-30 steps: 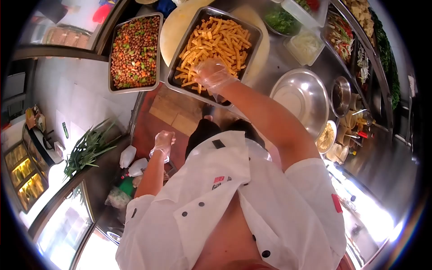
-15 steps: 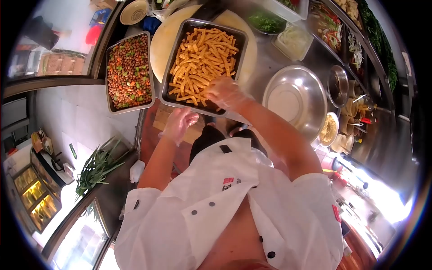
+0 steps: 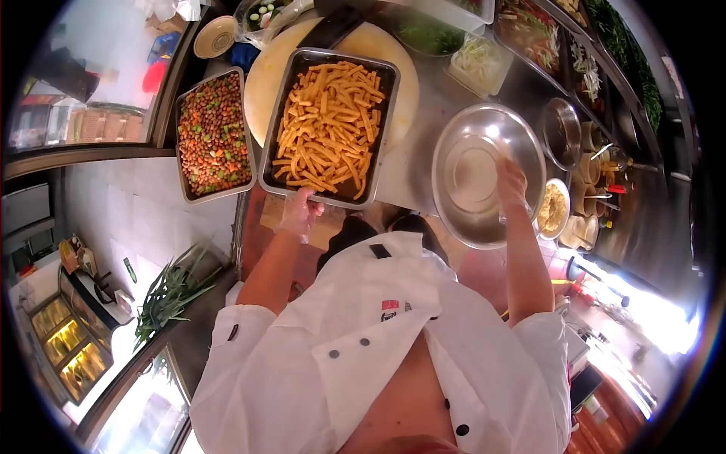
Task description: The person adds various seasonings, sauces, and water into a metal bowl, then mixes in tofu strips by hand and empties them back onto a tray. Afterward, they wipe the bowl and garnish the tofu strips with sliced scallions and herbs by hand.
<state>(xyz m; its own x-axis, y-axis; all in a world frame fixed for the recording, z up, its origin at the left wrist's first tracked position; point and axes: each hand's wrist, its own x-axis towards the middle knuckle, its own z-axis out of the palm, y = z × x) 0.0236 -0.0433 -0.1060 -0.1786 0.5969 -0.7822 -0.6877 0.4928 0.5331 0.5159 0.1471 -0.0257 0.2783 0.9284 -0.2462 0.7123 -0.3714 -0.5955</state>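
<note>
My left hand (image 3: 300,214), in a clear plastic glove, is closed on the near rim of a dark rectangular metal tray (image 3: 265,170). Heaped in the tray are golden-brown strips (image 3: 325,125) that look like fries. My gloved right hand (image 3: 511,184) is over the right side of a wide steel bowl (image 3: 461,216), fingers pointing inward; blur hides whether they grip anything. No food shows in the bowl. Beneath the tray lies a round pale chopping board (image 3: 404,91).
A second tray holds peanuts with diced vegetables (image 3: 215,132) on the left. A cleaver (image 3: 330,28) rests on the board's far side. Shredded vegetables (image 3: 480,64) fill a tub at the back. A bowl of yellowish food (image 3: 553,208) and seasoning pots (image 3: 586,197) stand right.
My right hand has left the strips and moved right to the steel bowl. My left hand has come onto the tray's near rim. The bowl sits slightly differently, seemingly tilted.
</note>
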